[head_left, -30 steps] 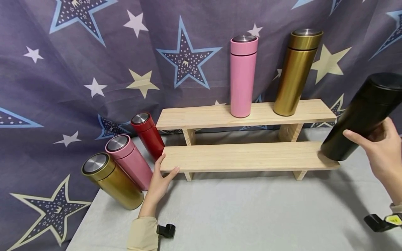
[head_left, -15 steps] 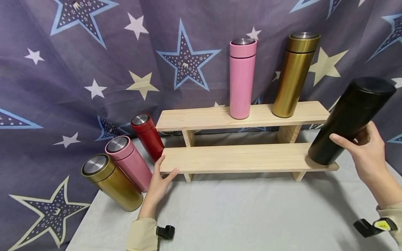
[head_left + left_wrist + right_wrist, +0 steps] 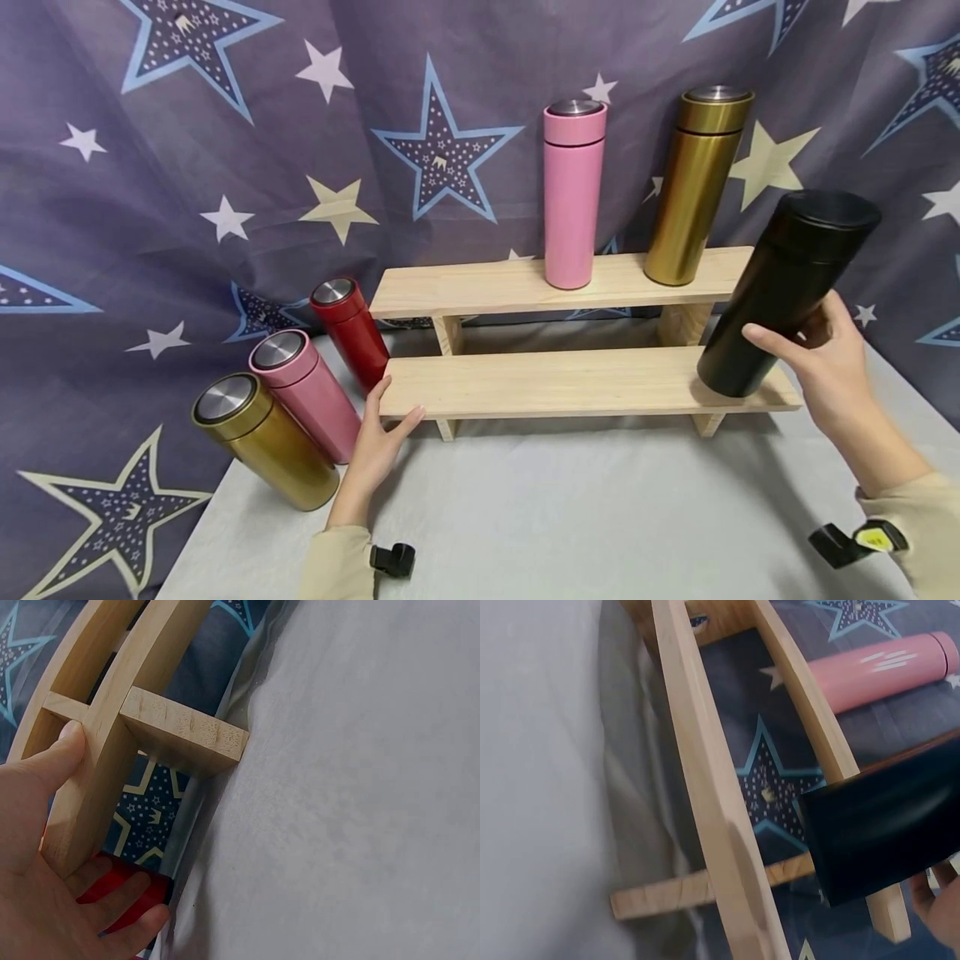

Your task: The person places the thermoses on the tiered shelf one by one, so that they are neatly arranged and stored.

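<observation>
My right hand [image 3: 832, 367] grips a black thermos flask [image 3: 783, 292] around its lower half, thumb at the front. The flask leans to the right, its base over the right part of the lower board of a two-step wooden shelf [image 3: 555, 383]. The right wrist view shows the flask's dark base [image 3: 885, 825] apart from the lower board [image 3: 705, 780]. At the shelf's left end my left hand [image 3: 375, 442] holds the lower board, thumb [image 3: 64, 754] on one face and fingers [image 3: 124, 900] around the end. A pink flask [image 3: 573, 200] and a gold flask [image 3: 697, 192] stand on the upper board.
Left of the shelf, a red flask [image 3: 350, 333], a shorter pink flask [image 3: 307, 396] and a wide gold flask [image 3: 266, 442] stand on the grey-covered table [image 3: 570, 508]. A star-patterned curtain [image 3: 247, 150] hangs close behind the shelf.
My right hand has carried the black flask leftward, from the lower board's right end further in over it. My left hand keeps its hold on the shelf. The view has shifted slightly.
</observation>
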Motion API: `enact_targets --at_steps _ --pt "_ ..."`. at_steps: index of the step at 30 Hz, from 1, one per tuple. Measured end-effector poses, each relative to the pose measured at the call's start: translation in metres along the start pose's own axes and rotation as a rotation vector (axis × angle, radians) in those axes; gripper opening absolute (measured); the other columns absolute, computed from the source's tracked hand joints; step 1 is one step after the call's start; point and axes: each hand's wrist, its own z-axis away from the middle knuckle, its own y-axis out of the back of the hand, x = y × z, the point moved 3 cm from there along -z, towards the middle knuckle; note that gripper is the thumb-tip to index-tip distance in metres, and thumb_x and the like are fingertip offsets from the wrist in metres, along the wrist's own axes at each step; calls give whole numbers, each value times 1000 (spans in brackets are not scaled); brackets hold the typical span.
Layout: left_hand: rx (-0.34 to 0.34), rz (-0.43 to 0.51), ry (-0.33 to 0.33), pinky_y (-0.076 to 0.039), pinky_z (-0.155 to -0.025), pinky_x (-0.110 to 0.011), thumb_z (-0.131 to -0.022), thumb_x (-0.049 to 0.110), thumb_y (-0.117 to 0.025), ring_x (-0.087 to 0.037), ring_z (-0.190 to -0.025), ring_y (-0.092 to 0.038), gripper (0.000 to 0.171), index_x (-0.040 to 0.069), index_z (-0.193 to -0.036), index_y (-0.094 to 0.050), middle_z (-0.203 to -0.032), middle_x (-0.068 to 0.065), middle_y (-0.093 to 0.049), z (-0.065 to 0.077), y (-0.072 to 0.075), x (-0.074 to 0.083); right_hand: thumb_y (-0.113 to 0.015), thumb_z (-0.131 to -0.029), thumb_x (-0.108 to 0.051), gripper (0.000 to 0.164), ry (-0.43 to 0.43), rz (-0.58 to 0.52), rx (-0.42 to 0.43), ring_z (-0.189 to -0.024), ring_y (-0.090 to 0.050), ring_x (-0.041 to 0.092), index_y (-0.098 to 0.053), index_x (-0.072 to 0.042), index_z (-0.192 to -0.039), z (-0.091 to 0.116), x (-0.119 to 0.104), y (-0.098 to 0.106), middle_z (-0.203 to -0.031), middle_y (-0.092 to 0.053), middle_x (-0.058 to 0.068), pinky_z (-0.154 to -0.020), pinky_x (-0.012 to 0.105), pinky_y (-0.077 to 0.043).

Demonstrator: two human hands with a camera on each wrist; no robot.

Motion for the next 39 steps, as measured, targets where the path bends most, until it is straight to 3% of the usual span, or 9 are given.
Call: enact_targets --at_steps 11,15,22,39 --pt "-2 15 -15 -19 -115 -56 -93 32 -71 -33 -147 -15 83 16 -157 -20 -161 -18 -18 1 -1 1 -67 -79 21 69 9 -38 -31 -110 -55 13 -53 -11 -139 -3 1 -31 -123 -61 3 -86 17 -47" --pt "0 5 -20 -18 -115 -56 -93 32 -71 -33 -147 -16 84 15 -157 -20 -161 -19 -18 0 -1 0 -69 -79 19 67 15 0 -26 -110 -55 11 -56 -12 -136 -2 3 -40 -126 -56 0 -88 16 -44" --pt "3 11 -24 -17 -116 -55 -93 33 -71 -33 -147 -16 84 15 -157 -21 -160 -19 -20 0 -1 -1 -72 -80 14 64 -5 26 -54 -109 -56 12 -55 -12 -136 -1 5 -54 -119 -63 1 -88 17 -44" --pt "0 11 -5 -17 -116 -55 -92 32 -72 -32 -147 -15 85 14 -157 -21 -161 -18 -18 0 0 2 -75 -83 4 66 -48 95 -136 -112 -55 15 -50 -15 -141 4 15 -92 -124 -60 2 -89 19 -45"
